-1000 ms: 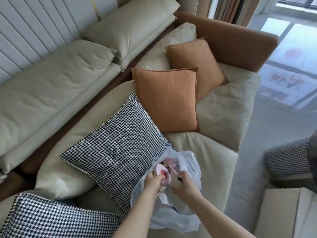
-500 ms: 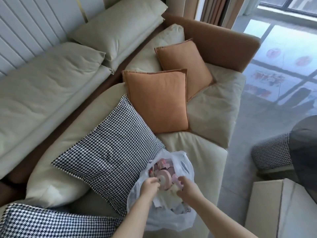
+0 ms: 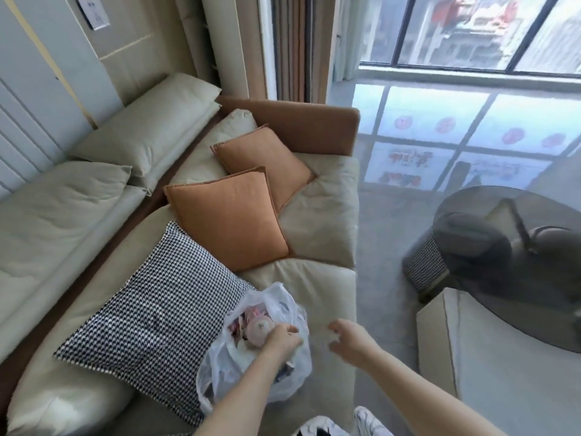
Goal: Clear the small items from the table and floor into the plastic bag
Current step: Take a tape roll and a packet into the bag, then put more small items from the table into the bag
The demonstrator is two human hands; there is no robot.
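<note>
From the head view, a translucent white plastic bag (image 3: 284, 313) sits on the cream seat of a sofa (image 3: 317, 287), close to the seat's front edge, its mouth open and facing up. Its left side touches a black-and-white houndstooth cushion (image 3: 151, 313) that lies flat on the seat. Inside the bag are pink and white small items (image 3: 248, 313), packed together and too blurred to name one by one. The left hand (image 3: 281, 339) reaches over the bag's mouth with its fingers (image 3: 290, 329) curled down into the opening; a round pink item (image 3: 259, 330) lies right against the knuckles, but whether the fingers grip it, the bag's rim or nothing cannot be told. The right hand (image 3: 347, 339) hovers just beside the bag, over bare seat, its fingers spread apart and loosely bent, holding nothing and touching nothing. Two orange cushions (image 3: 229, 221) lean farther back on the sofa, one behind the other, with pale back pillows (image 3: 147, 143) along the wall. To the right, on the grey floor, a dark round glass worktop (image 3: 534, 313) overlaps a pale block-shaped base (image 3: 503, 385), and a houndstooth stool (image 3: 421, 265) stands near them. A large window (image 3: 471, 29) fills the far side, and its panes reflect on the floor.
</note>
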